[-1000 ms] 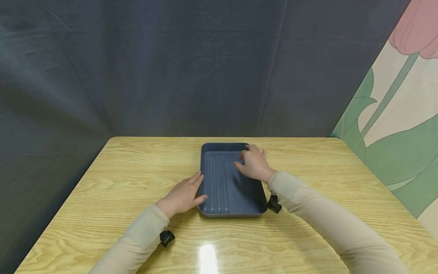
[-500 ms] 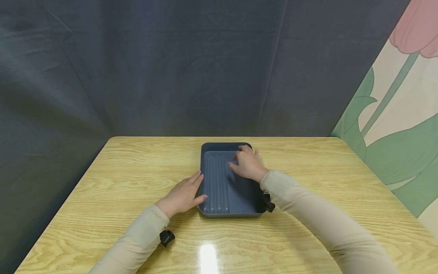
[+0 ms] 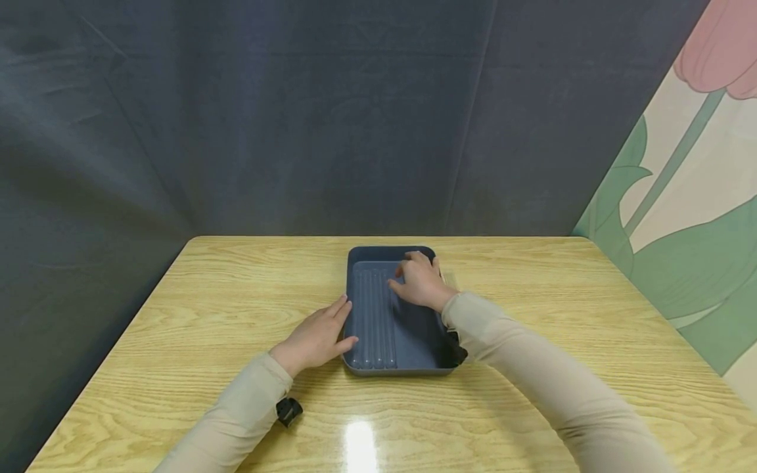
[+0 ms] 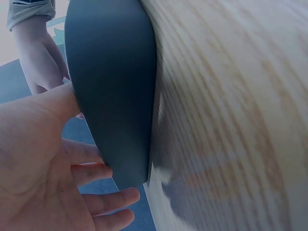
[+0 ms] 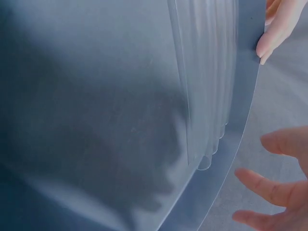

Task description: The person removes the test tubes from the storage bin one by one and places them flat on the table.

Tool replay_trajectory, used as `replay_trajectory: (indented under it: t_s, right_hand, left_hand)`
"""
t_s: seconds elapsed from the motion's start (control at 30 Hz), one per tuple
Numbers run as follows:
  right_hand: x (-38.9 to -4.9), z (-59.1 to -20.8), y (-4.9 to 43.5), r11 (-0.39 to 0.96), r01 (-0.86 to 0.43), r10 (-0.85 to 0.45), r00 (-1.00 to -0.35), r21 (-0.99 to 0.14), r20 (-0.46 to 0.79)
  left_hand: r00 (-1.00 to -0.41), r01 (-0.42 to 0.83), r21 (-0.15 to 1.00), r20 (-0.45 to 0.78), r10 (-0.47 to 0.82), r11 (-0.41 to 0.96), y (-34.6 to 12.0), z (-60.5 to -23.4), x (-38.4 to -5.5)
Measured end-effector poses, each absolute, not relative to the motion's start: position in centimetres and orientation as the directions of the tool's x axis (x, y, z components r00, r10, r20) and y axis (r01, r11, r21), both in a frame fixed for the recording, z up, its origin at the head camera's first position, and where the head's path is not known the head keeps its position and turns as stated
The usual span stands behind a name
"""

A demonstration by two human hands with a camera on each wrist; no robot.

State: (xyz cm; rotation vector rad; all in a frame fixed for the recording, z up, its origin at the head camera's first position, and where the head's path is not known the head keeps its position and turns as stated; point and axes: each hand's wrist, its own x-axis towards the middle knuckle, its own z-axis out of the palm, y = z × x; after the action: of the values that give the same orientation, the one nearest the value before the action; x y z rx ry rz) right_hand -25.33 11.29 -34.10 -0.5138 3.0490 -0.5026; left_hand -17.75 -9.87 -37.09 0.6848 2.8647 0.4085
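Note:
A dark blue-grey rectangular tray point(image 3: 390, 253) sits on the table. Along its left side, inside, run several clear, round-ended tube shapes point(image 3: 372, 315), parallel and side by side; the right wrist view shows their rounded ends point(image 5: 204, 162). My left hand point(image 3: 313, 335) rests at the tray's left wall with straight fingers, its thumb at the rim. In the left wrist view the left fingers point(image 4: 103, 207) lie against the outer wall point(image 4: 115, 86). Above the tray's far right part hovers my right hand point(image 3: 421, 282), fingers loosely bent and spread, holding nothing.
The light wood-grain table point(image 3: 236, 282) extends around the tray. A dark cloth point(image 3: 331, 118) hangs behind it and on the left. At the right stands a wall point(image 3: 680, 249) painted with a flower. Black wrist cameras point(image 3: 288, 412) stick out beneath the sleeves.
My right hand has moved left, from over the tray's right rim to farther inside above it. The left hand, tray and clear tube shapes have stayed in place.

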Motion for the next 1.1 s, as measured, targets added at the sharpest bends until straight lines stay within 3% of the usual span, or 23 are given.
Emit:
replay_trajectory:
  t_s: [1.1]
  right_hand:
    - [-25.7,-36.3,10.3,0.916,-0.289,-0.311,-0.95,-0.279,-0.038]
  left_hand:
    - [-0.88,0.408,0.312,-0.116,0.46,0.858,-9.9,-37.0,-17.8]
